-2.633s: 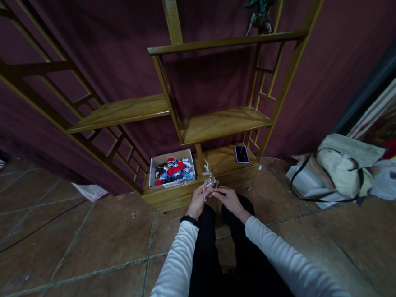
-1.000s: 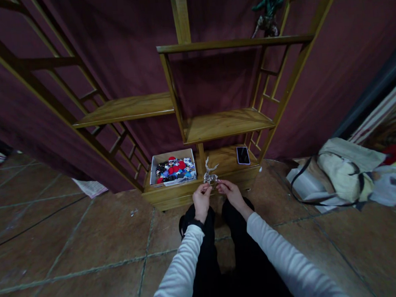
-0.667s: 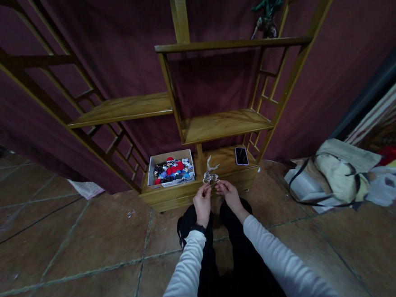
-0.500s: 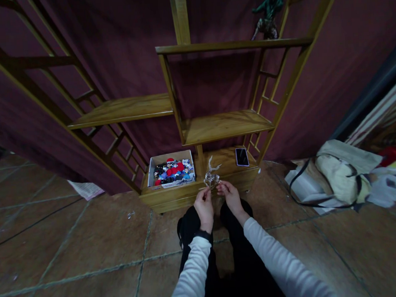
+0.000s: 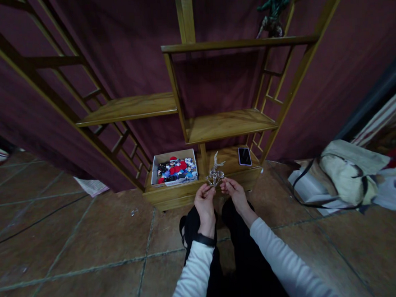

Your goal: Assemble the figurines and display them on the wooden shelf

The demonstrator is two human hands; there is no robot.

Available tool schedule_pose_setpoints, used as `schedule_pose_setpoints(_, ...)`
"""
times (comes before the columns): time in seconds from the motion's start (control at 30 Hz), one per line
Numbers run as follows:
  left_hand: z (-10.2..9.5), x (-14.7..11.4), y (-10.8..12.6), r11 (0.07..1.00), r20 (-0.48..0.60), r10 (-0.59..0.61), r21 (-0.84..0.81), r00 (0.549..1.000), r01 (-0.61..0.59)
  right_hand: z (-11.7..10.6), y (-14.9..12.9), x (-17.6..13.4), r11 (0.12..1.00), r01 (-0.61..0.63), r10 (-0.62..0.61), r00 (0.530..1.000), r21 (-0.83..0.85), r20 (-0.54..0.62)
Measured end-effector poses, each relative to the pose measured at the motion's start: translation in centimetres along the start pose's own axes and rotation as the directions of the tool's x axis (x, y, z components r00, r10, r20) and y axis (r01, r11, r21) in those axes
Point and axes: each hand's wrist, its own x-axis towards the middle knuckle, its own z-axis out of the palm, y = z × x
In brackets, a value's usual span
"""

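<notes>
A clear deer figurine [image 5: 216, 172] with branching antlers is held upright between my two hands, just in front of the low cabinet's edge. My left hand [image 5: 204, 206] pinches it low on its left side, with a dark band round the wrist. On the other side, my right hand [image 5: 235, 193] has thumb and fingers closed on its right end. Behind my left hand a white cardboard box [image 5: 154, 167] stands on the cabinet [image 5: 184, 195], filled with several small red, blue, black and white figures [image 5: 177, 168].
A phone [image 5: 244, 156] lies on the cabinet to the right. Wooden shelves [image 5: 230, 124] rise above it, with a green-topped figure [image 5: 273, 14] on the upper one. Bags [image 5: 342, 177] lie on the tiled floor at right. A cable [image 5: 36, 221] runs along the floor at left.
The deer figurine has turned slightly in my fingers, its antlers now more upright. Both hands stay on it. The whole view has shifted a little.
</notes>
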Motion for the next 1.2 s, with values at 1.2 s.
schedule_pose_setpoints(1.2, 4.1, -7.6, 12.6, 0.987, 0.268, 0.151, 0.009, 0.952, -0.159, 3.1, -12.2, -4.2, 0.985, 0.130, -0.137, 0.989, 0.111, 0.061)
